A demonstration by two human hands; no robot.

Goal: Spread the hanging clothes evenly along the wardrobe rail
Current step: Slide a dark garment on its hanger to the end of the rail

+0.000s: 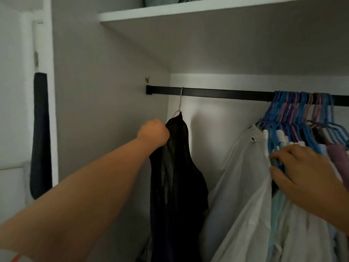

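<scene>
Hanging alone near the left end of the black rail (217,93), a sheer, glossy black garment (175,167) is gripped at its shoulder by the left hand (154,132), fingers curled. A white garment (243,176) and bunched blue and purple plastic hangers (298,114) are touched by the right hand (306,171), fingers loosely spread.

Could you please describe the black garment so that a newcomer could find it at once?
Follow the black rail to its left end. The black garment hangs there alone on a pale hanger, gripped by the left hand, apart from the bunched blue hangers.
</scene>
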